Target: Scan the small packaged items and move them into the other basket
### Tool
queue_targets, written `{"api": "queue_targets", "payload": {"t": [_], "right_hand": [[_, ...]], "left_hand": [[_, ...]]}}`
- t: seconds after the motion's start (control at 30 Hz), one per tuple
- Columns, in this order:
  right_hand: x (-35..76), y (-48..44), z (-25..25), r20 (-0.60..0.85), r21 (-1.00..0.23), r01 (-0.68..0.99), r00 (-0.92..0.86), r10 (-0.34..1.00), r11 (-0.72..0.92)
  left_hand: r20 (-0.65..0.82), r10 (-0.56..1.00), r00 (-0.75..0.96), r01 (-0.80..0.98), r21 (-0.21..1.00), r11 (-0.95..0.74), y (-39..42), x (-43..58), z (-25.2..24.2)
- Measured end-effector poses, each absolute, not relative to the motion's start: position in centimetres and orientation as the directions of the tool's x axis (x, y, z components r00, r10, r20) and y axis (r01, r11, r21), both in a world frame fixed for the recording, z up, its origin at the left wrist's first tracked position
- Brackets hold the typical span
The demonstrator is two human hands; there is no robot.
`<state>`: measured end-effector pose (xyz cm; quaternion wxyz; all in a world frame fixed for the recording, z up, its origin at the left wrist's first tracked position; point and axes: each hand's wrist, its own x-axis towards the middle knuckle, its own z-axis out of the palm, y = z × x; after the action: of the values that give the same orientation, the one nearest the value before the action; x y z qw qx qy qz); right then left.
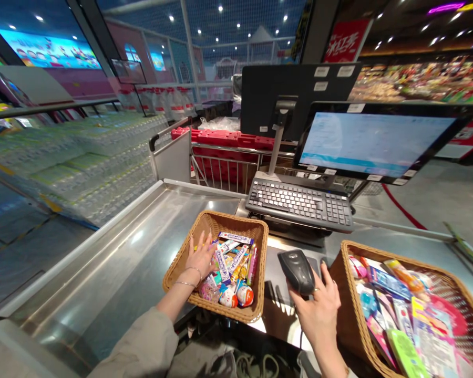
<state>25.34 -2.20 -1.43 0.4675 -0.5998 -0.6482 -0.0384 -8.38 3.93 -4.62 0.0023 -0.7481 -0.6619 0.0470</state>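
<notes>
My left hand (202, 258) reaches over the left wicker basket (177, 266), its fingers stretched out and resting at the left side of the sweets. Purple-and-white wrapped candy bars (222, 266) lie beside my fingertips, and egg-shaped sweets (244, 294) in red, white and blue wrappers sit at the near side. To the right of this basket, my right hand (318, 304) is closed around a black handheld barcode scanner (297, 270). The scanner's head faces forward above the counter, while its handle is mostly hidden by my hand.
A second wicker basket (349, 294) with mixed packaged goods stands at the right. Behind the scanner are a keyboard (299, 202) and a lit monitor (374, 139). The metal counter (142, 231) has a raised left edge. A shopping cart (224, 165) stands beyond it.
</notes>
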Motion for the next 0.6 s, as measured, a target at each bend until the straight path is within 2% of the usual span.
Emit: {"api": "queue_targets", "payload": {"t": [0.2, 0.6], "right_hand": [[25.3, -2.1, -1.5, 0.641, -0.526, 0.805, 0.161, 0.750, 0.276], [25.6, -1.9, -1.4, 0.652, -0.524, 0.804, 0.165, 0.740, 0.282]], "left_hand": [[-0.144, 0.987, 0.074, 0.991, -0.102, -0.089, 3.8, -7.6, -4.4], [-0.220, 0.970, 0.104, 0.975, -0.170, -0.143, 4.6, -7.5, -5.6]]}}
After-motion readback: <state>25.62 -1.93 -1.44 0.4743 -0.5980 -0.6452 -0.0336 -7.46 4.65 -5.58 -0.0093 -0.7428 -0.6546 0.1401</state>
